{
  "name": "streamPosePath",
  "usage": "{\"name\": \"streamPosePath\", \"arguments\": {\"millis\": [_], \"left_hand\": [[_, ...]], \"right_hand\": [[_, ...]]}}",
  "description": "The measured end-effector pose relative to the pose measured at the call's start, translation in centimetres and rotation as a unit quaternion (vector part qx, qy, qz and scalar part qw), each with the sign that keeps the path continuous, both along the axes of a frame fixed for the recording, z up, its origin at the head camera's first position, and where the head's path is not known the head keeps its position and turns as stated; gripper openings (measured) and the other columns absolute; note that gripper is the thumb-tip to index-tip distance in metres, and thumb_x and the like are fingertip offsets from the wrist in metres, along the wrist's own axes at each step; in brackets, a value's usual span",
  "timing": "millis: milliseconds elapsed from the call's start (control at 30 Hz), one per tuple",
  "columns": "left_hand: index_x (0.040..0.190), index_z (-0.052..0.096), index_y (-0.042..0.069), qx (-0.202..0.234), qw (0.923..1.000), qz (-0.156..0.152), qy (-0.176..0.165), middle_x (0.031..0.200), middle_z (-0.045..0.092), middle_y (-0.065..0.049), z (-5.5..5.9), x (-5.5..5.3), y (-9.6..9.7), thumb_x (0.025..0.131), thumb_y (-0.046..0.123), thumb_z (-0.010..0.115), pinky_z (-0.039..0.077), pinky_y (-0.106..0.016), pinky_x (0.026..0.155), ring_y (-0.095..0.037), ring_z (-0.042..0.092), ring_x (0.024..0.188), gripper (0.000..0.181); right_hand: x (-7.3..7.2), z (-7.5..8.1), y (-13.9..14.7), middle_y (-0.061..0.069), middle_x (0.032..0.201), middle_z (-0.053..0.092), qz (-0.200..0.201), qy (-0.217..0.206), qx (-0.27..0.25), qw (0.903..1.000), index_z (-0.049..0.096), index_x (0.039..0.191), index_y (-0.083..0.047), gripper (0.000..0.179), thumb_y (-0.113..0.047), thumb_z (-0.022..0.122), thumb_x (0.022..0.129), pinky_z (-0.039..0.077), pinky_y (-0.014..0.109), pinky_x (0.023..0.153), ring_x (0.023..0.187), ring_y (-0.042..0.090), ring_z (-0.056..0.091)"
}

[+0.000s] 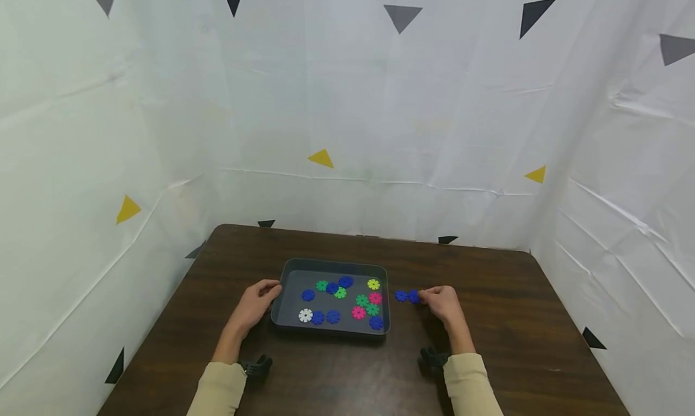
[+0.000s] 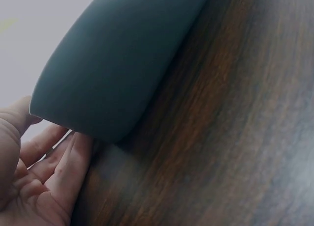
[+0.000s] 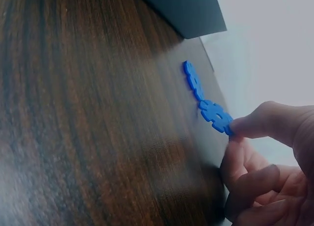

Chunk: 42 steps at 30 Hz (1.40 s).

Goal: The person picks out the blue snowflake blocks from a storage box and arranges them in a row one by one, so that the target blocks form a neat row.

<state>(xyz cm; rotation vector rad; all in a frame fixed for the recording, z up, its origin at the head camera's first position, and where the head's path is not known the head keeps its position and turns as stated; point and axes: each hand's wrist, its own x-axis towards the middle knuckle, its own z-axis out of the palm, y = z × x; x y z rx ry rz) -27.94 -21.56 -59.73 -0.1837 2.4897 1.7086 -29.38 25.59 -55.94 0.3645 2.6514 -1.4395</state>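
A dark grey tray [image 1: 347,328] holds several notched plastic discs in blue, green, yellow, pink and white. My left hand [image 1: 255,304] grips the tray's left side; in the left wrist view the thumb [image 2: 19,113] lies at the rim and the fingers lie against the outer wall. Right of the tray, my right hand [image 1: 442,301] pinches a blue disc [image 3: 216,117] between thumb and fingertips. That disc's far edge meets a second blue disc [image 1: 401,296]; whether their notches interlock I cannot tell.
The tray stands on a dark brown wooden table [image 1: 326,380]. White sheeting [image 1: 347,102] with grey, black and yellow triangles hangs behind it and on both sides. Inside the tray, a white disc [image 1: 306,315] lies near the front left and a yellow disc [image 1: 373,284] at the back right.
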Motion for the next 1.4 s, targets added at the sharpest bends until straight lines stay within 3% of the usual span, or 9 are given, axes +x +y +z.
{"name": "streamPosePath", "arguments": {"millis": [167,467,767,867,1000,1133,1400], "left_hand": [[0.148,0.061,0.008,0.003,1.0,-0.006,0.003,0.142,0.066,-0.018,0.0,-0.17,0.06,0.111,0.038,0.06,0.054,-0.052,0.11,-0.031,0.066,0.125,0.047],[0.148,0.06,0.007,0.007,1.0,-0.001,-0.003,0.143,0.066,-0.018,-0.18,-0.24,-0.31,0.112,0.037,0.06,0.055,-0.052,0.11,-0.03,0.067,0.126,0.047],[0.147,0.061,0.007,0.008,1.0,-0.002,0.001,0.145,0.066,-0.019,-0.03,0.0,-0.14,0.112,0.038,0.06,0.054,-0.053,0.11,-0.033,0.066,0.129,0.047],[0.147,0.061,0.007,0.008,1.0,-0.001,0.001,0.145,0.066,-0.019,-0.08,-0.01,-0.07,0.112,0.037,0.06,0.054,-0.053,0.111,-0.033,0.066,0.129,0.047],[0.148,0.06,0.007,0.005,1.0,0.002,-0.002,0.145,0.066,-0.019,-0.13,-0.12,0.0,0.112,0.037,0.06,0.054,-0.053,0.111,-0.032,0.066,0.128,0.047],[0.148,0.061,0.008,0.005,0.9999,0.009,-0.007,0.145,0.066,-0.018,-0.1,-0.19,0.1,0.111,0.037,0.06,0.054,-0.053,0.111,-0.031,0.067,0.128,0.046],[0.146,0.062,0.008,0.007,0.9999,0.013,-0.006,0.144,0.066,-0.019,0.0,-0.1,0.24,0.111,0.037,0.061,0.054,-0.054,0.111,-0.034,0.066,0.128,0.046]], "right_hand": [[0.04,-0.03,0.05,0.029,0.127,0.071,0.006,-0.004,0.033,0.9994,0.078,0.109,0.01,0.036,-0.024,0.068,0.103,0.052,0.048,0.094,0.115,0.039,0.064],[-0.5,-0.44,0.02,0.028,0.128,0.073,0.006,-0.007,0.055,0.9985,0.082,0.105,0.005,0.034,-0.027,0.07,0.102,0.053,0.053,0.097,0.119,0.043,0.066],[-0.32,-0.4,0.03,0.02,0.12,0.076,-0.007,-0.025,0.09,0.9957,0.083,0.106,-0.003,0.035,-0.036,0.072,0.101,0.051,0.054,0.087,0.108,0.037,0.066],[-0.16,-0.22,-0.03,0.015,0.11,0.078,-0.014,-0.027,0.09,0.9955,0.083,0.106,-0.005,0.037,-0.04,0.071,0.102,0.049,0.049,0.08,0.099,0.033,0.066],[-0.1,0.0,-0.13,0.01,0.09,0.076,-0.017,-0.013,0.064,0.9977,0.082,0.104,-0.001,0.039,-0.038,0.071,0.102,0.045,0.037,0.069,0.077,0.022,0.061],[-0.2,-0.21,-0.1,0.008,0.082,0.072,-0.016,0.003,0.027,0.9995,0.079,0.105,0.004,0.039,-0.033,0.068,0.104,0.045,0.029,0.059,0.061,0.014,0.055],[-0.55,-0.7,0.36,0.005,0.081,0.072,-0.032,-0.001,-0.036,0.9988,0.075,0.111,0.004,0.039,-0.032,0.062,0.106,0.043,0.03,0.058,0.059,0.013,0.053]]}}
